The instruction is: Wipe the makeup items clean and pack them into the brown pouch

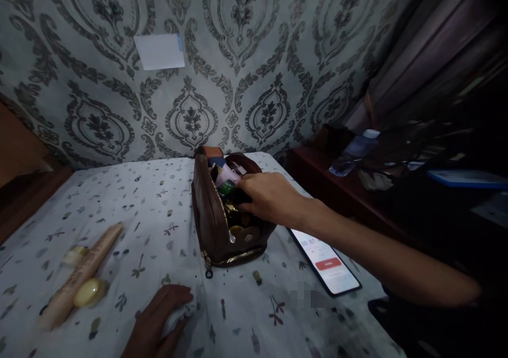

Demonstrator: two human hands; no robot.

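Note:
A brown zip bag (pixel 208 215) stands unzipped on the patterned sheet, its gold zipper edges spread apart. Inside are a pinkish packet (pixel 228 176), a green item (pixel 227 187) and several shiny gold pieces low down. My right hand (pixel 270 196) reaches into the opening from the right, fingers bent among the contents beside the packet; what its fingertips hold is hidden. In front of the bag, my left hand (pixel 159 318) is low over the sheet, thumb and fingers curled around something small and pale that I cannot make out.
Left on the sheet (pixel 154 231) lie a long tan tube-like item (pixel 89 273) and a round yellow-lidded container (pixel 90 292). A lit phone (pixel 329 265) lies under my right forearm. A water bottle (pixel 353 151) leans on a dark red surface (pixel 317 175). Patterned wall behind.

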